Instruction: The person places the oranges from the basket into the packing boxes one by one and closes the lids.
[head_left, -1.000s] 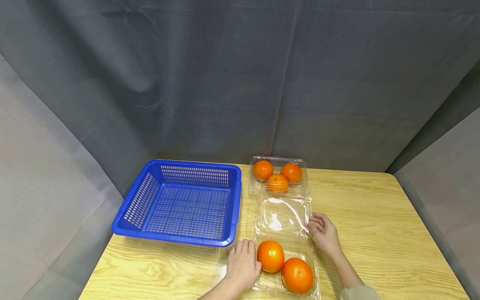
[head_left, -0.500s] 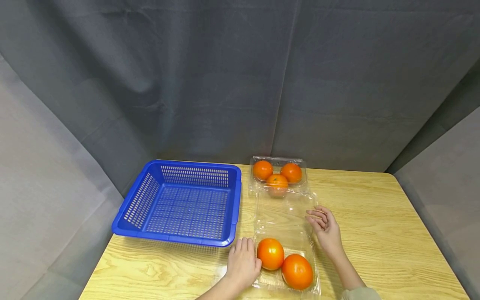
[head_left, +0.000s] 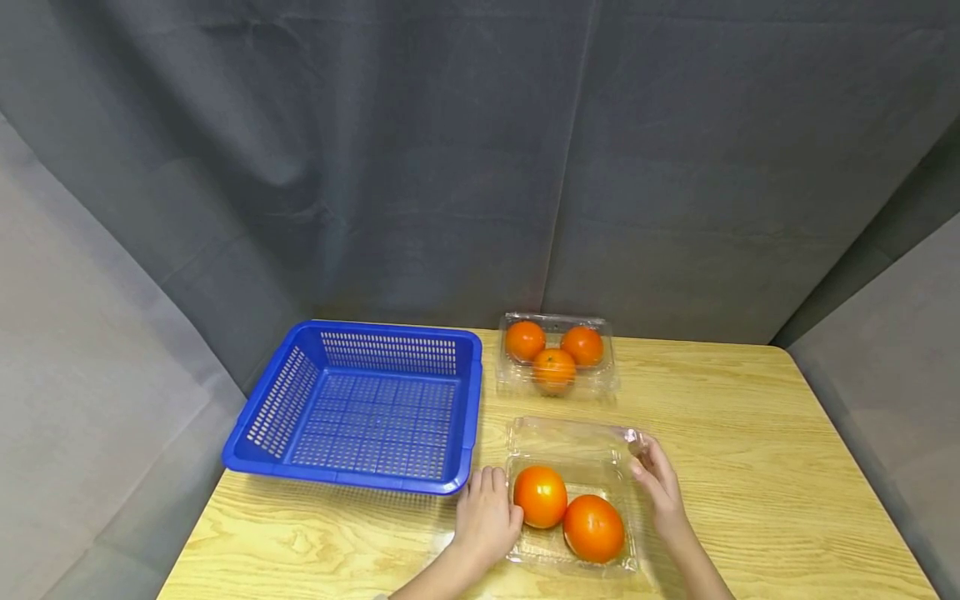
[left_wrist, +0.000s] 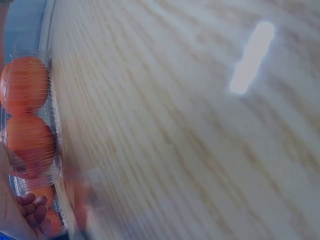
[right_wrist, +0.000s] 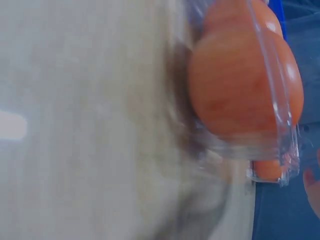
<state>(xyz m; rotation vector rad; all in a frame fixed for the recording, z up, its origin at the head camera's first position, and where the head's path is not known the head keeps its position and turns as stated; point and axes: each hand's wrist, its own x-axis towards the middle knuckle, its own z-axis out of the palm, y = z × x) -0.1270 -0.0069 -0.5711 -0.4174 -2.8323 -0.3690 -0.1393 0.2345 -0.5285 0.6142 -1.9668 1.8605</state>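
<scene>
A clear plastic clamshell box point(head_left: 570, 558) lies open at the near side of the table, with two oranges point(head_left: 593, 528) in its base. Its hinged lid point(head_left: 567, 435) stands raised along the far side. At the lid's right corner, my right hand point(head_left: 660, 483) holds the edge with bent fingers. My left hand point(head_left: 486, 514) grips the left side of the base, its thumb at the rim beside the left orange point(head_left: 540, 497). Its curled fingers point(left_wrist: 35, 210) show by the box in the left wrist view. The right wrist view shows a large orange point(right_wrist: 240, 87) behind the clear wall.
Behind stands a second clamshell point(head_left: 510, 382), lid down over three oranges point(head_left: 554, 369). A blue perforated basket point(head_left: 465, 433) sits on the left of the wooden table point(head_left: 750, 450). A grey curtain point(head_left: 420, 167) hangs along the back.
The lid, lying back flat toward the far box, has swung up to stand raised. My right hand has moved with its corner. The box base has shifted slightly away from me; my left hand stays beside it.
</scene>
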